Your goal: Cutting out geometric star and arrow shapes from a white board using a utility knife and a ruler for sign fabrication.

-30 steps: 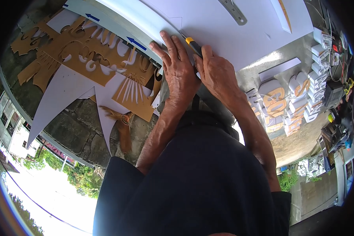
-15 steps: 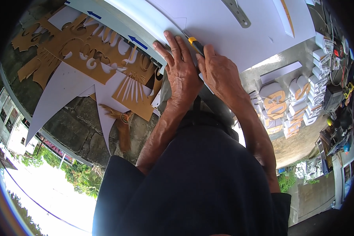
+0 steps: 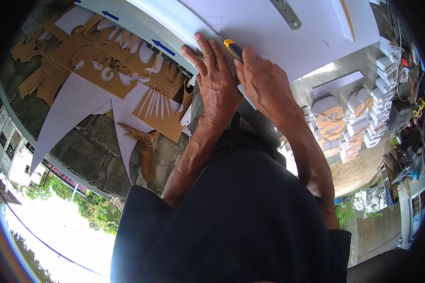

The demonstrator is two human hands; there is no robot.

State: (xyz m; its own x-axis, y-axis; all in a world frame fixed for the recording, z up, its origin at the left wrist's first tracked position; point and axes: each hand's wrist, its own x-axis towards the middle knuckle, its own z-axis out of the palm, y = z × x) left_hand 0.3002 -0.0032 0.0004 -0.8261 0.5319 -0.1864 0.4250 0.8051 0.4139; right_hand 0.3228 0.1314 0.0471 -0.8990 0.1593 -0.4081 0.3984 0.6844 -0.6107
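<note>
My left hand (image 3: 216, 89) lies flat with its fingers stretched out over the near edge of a white sheet (image 3: 264, 52). A cutter knife (image 3: 232, 49) with a yellow and black handle is gripped in my right hand (image 3: 268, 84). Its thin blade points up and left and meets the sheet just beyond my left fingertips; the exact tip is hard to make out. Thin drawn lines show on the sheet by the blade. A steel ruler (image 3: 286, 13) rests on the sheet farther right, away from both hands.
Brown-backed boards with cut-out shapes (image 3: 113, 85) and pointed white offcuts (image 3: 71, 108) lie at left. A brush (image 3: 148, 155) is on the stone floor. White built-up letters (image 3: 328, 118) stand at right, near cables and tools. A narrow white strip (image 3: 338, 85) lies beyond them.
The view has shifted slightly. My right hand and the knife sit a little higher in the picture, while my left hand keeps nearly the same place on the sheet.
</note>
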